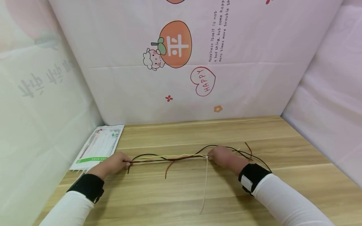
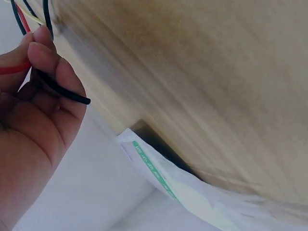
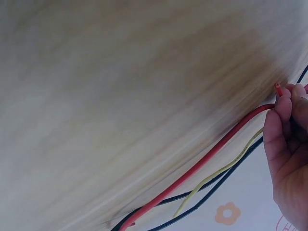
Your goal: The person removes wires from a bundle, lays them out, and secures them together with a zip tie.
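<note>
Several loose wires stretch between my two hands just above or on the table. A black wire [image 1: 148, 154] arches up near the left, a yellow wire [image 1: 175, 156] runs along the bundle, and a red wire [image 3: 192, 168] passes the right hand. My left hand [image 1: 114, 164] pinches red and black wires at the bundle's left; a black wire end [image 2: 74, 96] pokes past its fingers. My right hand [image 1: 224, 157] pinches the bundle beside a thin white strip [image 1: 205, 185], likely a cable tie, whose tail hangs toward me. The fingers hide its junction in the right wrist view.
A white packet [image 1: 97, 146] with a green stripe lies at the table's back left, thin pale strips sticking out near its lower edge. Printed white cloth [image 1: 127, 94] walls the wooden table [image 1: 158, 201] at back and sides. Wire ends spread beyond my right hand.
</note>
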`<action>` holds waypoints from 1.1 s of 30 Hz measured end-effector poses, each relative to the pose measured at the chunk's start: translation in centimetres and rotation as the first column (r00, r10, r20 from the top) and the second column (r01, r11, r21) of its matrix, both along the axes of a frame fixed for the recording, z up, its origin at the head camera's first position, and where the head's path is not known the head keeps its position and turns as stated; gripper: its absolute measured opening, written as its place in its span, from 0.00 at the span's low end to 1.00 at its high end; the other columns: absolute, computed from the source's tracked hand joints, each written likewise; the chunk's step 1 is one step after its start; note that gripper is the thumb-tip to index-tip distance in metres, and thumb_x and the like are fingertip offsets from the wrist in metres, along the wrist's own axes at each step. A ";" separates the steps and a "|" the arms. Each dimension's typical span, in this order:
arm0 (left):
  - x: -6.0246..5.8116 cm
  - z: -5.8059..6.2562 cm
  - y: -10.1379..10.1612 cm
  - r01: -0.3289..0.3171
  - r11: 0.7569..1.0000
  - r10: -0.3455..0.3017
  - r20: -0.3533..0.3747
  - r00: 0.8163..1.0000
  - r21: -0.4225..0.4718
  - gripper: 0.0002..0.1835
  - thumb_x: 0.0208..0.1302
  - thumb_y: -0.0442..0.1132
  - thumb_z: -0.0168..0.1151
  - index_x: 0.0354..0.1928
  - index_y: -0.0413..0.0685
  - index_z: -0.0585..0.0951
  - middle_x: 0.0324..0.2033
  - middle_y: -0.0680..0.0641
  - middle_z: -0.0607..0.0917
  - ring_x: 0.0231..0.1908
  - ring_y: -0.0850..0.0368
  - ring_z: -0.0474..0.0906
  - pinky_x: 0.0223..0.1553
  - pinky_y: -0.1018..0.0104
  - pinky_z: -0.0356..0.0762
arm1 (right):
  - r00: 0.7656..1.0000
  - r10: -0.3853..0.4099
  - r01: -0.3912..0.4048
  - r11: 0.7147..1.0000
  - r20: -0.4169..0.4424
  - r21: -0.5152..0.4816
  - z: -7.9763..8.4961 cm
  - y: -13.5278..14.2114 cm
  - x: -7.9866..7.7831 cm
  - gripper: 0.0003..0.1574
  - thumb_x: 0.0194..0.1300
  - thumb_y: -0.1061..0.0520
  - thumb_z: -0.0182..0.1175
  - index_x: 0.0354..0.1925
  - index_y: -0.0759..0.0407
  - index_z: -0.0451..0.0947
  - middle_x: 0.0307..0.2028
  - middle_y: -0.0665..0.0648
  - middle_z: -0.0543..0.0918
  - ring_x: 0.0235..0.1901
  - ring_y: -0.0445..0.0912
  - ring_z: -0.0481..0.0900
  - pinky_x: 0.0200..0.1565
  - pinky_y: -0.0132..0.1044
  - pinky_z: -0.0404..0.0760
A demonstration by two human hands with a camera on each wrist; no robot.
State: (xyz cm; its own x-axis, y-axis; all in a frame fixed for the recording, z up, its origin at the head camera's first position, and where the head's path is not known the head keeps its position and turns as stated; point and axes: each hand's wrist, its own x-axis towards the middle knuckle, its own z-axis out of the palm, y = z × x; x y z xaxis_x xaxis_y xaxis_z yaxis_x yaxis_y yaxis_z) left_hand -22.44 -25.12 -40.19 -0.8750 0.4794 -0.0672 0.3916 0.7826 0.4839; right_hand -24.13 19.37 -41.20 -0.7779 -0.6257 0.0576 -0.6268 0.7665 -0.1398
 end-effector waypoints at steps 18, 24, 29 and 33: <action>1.4 0.9 -3.1 -0.086 0.994 0.085 -0.018 0.996 -0.065 0.09 0.51 0.25 0.68 0.36 0.36 0.83 0.28 0.50 0.80 0.31 0.55 0.74 0.36 0.59 0.74 | 0.999 -0.034 0.033 0.999 0.043 0.011 0.0 0.2 0.0 0.21 0.67 0.61 0.58 0.19 0.54 0.64 0.19 0.46 0.67 0.22 0.39 0.66 0.29 0.34 0.69; 1.0 3.0 -2.5 -0.104 0.994 0.103 -0.035 0.994 -0.035 0.13 0.52 0.26 0.60 0.42 0.31 0.81 0.26 0.49 0.76 0.28 0.57 0.68 0.32 0.62 0.68 | 0.994 -0.082 0.082 0.997 0.073 0.009 0.0 0.1 0.2 0.22 0.68 0.59 0.57 0.19 0.52 0.61 0.18 0.46 0.61 0.21 0.39 0.59 0.28 0.32 0.63; -0.3 4.9 2.1 -0.120 0.992 0.123 -0.197 0.973 0.028 0.13 0.59 0.26 0.52 0.43 0.32 0.81 0.34 0.41 0.81 0.34 0.50 0.74 0.38 0.53 0.73 | 0.997 -0.057 0.056 0.998 0.050 0.009 -0.1 0.1 0.2 0.21 0.68 0.59 0.57 0.19 0.53 0.62 0.19 0.46 0.65 0.22 0.39 0.61 0.29 0.33 0.66; -1.2 5.5 8.4 -0.032 0.996 0.056 -0.276 0.960 0.088 0.11 0.64 0.28 0.53 0.43 0.35 0.83 0.40 0.40 0.84 0.41 0.47 0.78 0.46 0.51 0.76 | 0.999 -0.034 0.033 0.999 0.033 0.008 -0.2 0.2 0.1 0.21 0.68 0.60 0.57 0.20 0.53 0.61 0.20 0.46 0.66 0.23 0.39 0.62 0.30 0.33 0.66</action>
